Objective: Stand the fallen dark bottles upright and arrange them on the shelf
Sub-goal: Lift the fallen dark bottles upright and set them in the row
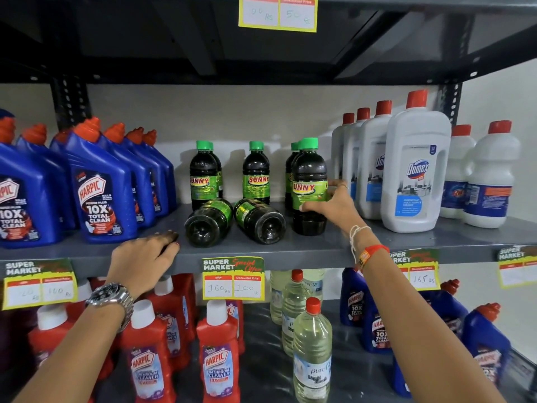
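Two dark bottles lie on their sides on the grey shelf (319, 245), bases toward me: one on the left (208, 222), one on the right (260, 221). Behind them stand upright dark bottles with green caps and green labels (203, 175) (256, 173). My right hand (331, 206) grips another upright dark bottle (308, 170) around its label at the front right of the group, its base on the shelf. A further upright bottle stands just behind that one. My left hand (145, 257) rests flat on the shelf's front edge, left of the fallen bottles, holding nothing.
Blue toilet-cleaner bottles (101, 193) crowd the shelf's left; white bottles with red caps (415, 175) stand on its right. Price tags (233, 279) hang from the shelf edge. The lower shelf holds red cleaner bottles (220, 359), clear bottles (312, 353) and more blue ones.
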Demonstrator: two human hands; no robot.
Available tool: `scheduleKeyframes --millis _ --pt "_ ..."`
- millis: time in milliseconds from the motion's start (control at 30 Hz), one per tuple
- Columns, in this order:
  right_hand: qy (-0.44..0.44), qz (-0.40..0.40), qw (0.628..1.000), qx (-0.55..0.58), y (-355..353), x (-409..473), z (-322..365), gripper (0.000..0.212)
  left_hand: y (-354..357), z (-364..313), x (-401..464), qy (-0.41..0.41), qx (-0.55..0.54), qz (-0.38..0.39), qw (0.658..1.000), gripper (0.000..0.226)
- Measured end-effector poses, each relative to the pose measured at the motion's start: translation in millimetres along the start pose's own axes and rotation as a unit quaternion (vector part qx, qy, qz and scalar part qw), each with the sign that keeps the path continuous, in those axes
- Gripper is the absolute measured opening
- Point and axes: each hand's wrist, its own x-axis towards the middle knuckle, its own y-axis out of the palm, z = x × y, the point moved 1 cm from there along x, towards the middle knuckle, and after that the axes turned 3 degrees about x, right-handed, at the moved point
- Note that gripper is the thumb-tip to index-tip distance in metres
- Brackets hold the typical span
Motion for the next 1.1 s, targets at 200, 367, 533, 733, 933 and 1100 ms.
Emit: scheduleKeyframes --millis 200,367,533,733,933,1100 --pt "-0.003 -0.012 0.999 -0.032 6 -4 -1 0.082 1 1 1 -0.017 -0.021 -0.004 1.000 0.035" --pt "-0.066 -0.100 0.976 -0.182 20 -17 4 0.102 4 3 1 -0.046 -0.074 -0.027 0.996 0.029" --pt "-0.019 -0.052 0.996 -0.076 16 -9 1 0.087 5 2 0 -0.040 -0.069 -0.031 0.996 0.031" --pt "-0.035 -0.046 0.995 -0.078 15 -14 10 0.095 6 2 0 -0.028 -0.057 -0.025 0.998 0.031" --pt "-0.292 -0.214 0.929 -0.081 27 -44 66 0.065 3 1 -1 -0.006 -0.025 -0.017 1.000 0.038" --pt "-0.242 0.079 0.932 -0.259 66 -32 93 0.060 1 1 0 -0.031 -0.063 -0.025 0.997 0.040"
